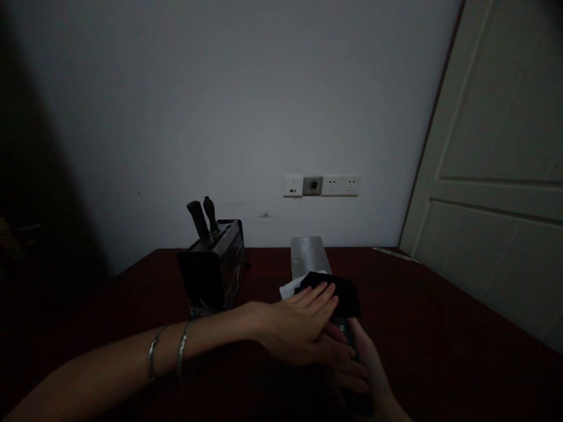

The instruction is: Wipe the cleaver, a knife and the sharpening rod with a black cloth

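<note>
A cleaver (309, 253) with a broad, rectangular silver blade points away from me toward the wall. My right hand (367, 354) is wrapped round its dark handle, which shows a small rivet. My left hand (303, 325), with two silver bracelets on the wrist, lies across the near part of the cleaver, its fingers stretched out flat. Under those fingers is a black piece, apparently cloth (347, 295), and beside it shows a bit of white cloth (289, 288). Together they cover the blade's near end. Shadow hides part of my right fingers.
A black knife block (210, 266) holding two dark-handled tools stands to the left on the dark red table (431, 328). Sockets and a switch (322, 186) are on the grey wall behind. A thin strip (396, 254) lies near the back right edge, beside a pale panelled door (497, 176).
</note>
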A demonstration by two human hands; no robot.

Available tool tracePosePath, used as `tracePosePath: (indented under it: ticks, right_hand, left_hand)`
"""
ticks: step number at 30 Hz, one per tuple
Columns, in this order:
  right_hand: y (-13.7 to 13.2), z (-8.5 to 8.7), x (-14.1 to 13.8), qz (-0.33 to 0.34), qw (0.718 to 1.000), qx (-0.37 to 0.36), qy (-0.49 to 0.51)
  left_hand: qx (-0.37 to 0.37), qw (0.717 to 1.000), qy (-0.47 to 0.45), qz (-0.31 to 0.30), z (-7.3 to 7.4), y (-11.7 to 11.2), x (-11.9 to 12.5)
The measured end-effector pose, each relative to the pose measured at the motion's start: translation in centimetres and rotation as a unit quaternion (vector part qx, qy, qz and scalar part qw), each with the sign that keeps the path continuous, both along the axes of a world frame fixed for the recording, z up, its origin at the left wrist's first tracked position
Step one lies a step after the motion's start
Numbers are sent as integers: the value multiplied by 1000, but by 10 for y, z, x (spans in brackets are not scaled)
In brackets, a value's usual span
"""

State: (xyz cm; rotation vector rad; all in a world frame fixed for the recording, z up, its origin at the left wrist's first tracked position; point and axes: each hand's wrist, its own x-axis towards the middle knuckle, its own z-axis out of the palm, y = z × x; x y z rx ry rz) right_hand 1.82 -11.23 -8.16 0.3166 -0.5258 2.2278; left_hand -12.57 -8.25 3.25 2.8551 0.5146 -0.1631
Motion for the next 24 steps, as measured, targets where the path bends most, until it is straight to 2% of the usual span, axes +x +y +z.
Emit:
tracePosePath:
  ticks: [3,6,11,15,19,24]
  right_hand:
    - [0,1,1,-16,1000,4,-26]
    - [0,3,2,-9,1000,-10,-7]
    - [-3,5,1,18,999,21,38]
    - [-4,4,-3,40,998,42,34]
    - [-4,3,-6,57,997,46,30]
    - [-4,4,-6,65,997,40,31]
  left_hand:
    - [-21,1000,-6,-9,1,-4,1]
    - [-33,999,2,0,4,3,2]
    - [-25,998,-6,56,13,31,5]
    - [-1,994,-5,113,20,61,6]
    - [29,988,-12,151,20,84,5]
    - [45,986,-18,157,17,96,3]
